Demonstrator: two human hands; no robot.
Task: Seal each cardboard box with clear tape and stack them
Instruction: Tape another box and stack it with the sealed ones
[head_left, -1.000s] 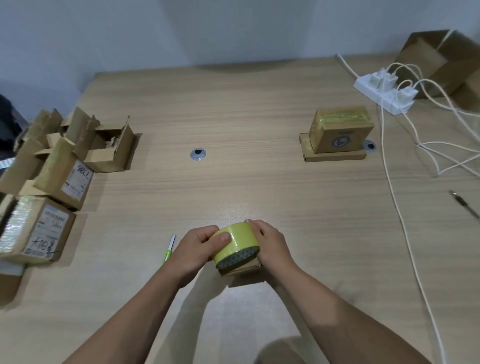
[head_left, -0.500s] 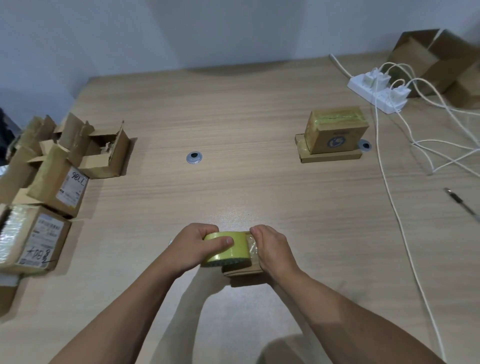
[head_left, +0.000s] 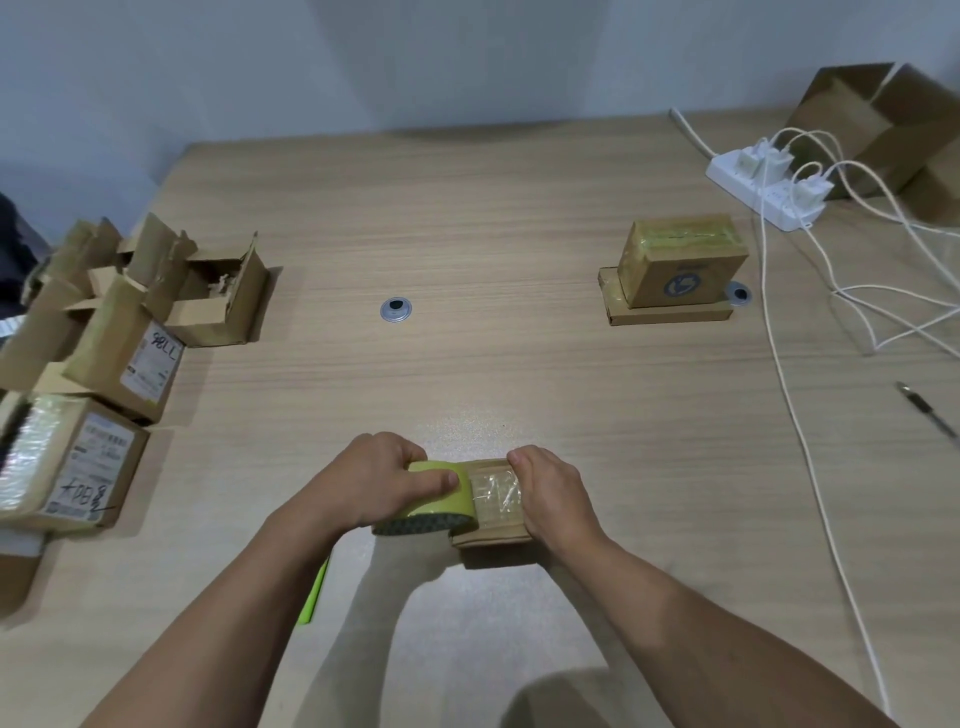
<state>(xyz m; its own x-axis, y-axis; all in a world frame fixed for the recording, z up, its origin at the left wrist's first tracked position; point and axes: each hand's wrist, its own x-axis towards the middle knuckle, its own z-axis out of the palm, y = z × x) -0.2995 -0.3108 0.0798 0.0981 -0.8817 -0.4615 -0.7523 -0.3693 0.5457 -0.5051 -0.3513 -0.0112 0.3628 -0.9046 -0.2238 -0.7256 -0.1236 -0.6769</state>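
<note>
1. The small cardboard box (head_left: 493, 527) lies on the table (head_left: 467, 218), near its front edge and at the middle of the view, between both hands.
2. The left hand (head_left: 371, 483) grips the tape roll (head_left: 434, 512), with the fingers over the top and the thumb lying along the yellow-green rim.
3. The roll stands on edge against the left end of the box. Its open core faces the wearer, so its axis runs near to far.
4. A strip of clear tape (head_left: 493, 491) runs from the roll rightward across the box top, with its long axis left to right.
5. The right hand (head_left: 553, 493) holds the right end of the box. The fingers curl over the far top edge and onto the end of the strip.
6. The long axis of the box cannot be determined, since both ends are covered.
7. A sealed box (head_left: 680, 260) sits stacked on a flat box (head_left: 670, 312), far right and well apart from the hands.
8. Open boxes (head_left: 218, 296) are grouped at the left edge.
9. A green pen (head_left: 314, 592) lies under the left forearm.
10. A power strip (head_left: 763, 192) with white cables is at the far right.
</note>
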